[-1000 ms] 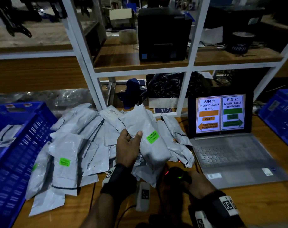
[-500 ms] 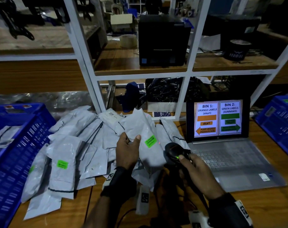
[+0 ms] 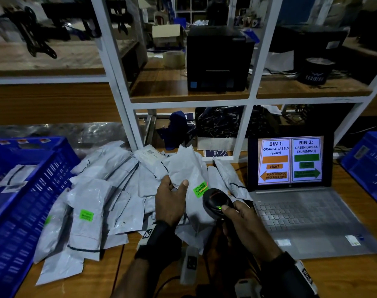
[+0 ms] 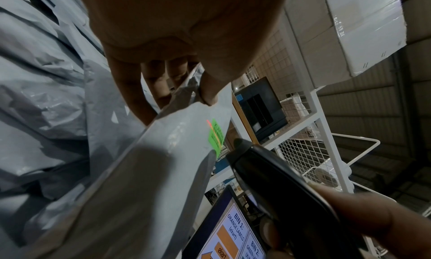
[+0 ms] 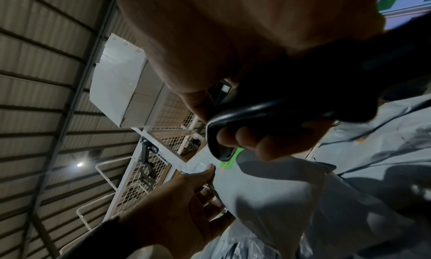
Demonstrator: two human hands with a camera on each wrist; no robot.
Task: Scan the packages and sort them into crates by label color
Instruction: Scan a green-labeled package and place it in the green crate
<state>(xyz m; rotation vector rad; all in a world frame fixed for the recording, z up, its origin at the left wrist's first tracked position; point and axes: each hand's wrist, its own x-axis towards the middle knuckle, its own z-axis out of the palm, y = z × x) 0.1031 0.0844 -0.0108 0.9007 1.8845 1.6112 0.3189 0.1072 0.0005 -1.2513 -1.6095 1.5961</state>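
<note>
Grey plastic package (image 3: 188,179), held above the pile of packages (image 3: 101,190) at table centre in the head view: left hand (image 3: 169,201) grips its edge at 9 o'clock, thumb on the front; green label (image 3: 200,189) at the thumb's 3 o'clock, crossed by a red scan line. Right hand (image 3: 243,220) wrapped around a black scanner (image 3: 215,201), nose just beside the label at its 5 o'clock. Blue crate (image 3: 22,190) at the pile's 9 o'clock, another blue crate (image 3: 368,166) at 3 o'clock; open laptop (image 3: 290,190) between. Left wrist view: fingers (image 4: 151,86) behind the package, thumb in front, pinching; label lit red; scanner at 5 o'clock. Right wrist view: fingers (image 5: 245,139) curled around the scanner, package beneath.
</note>
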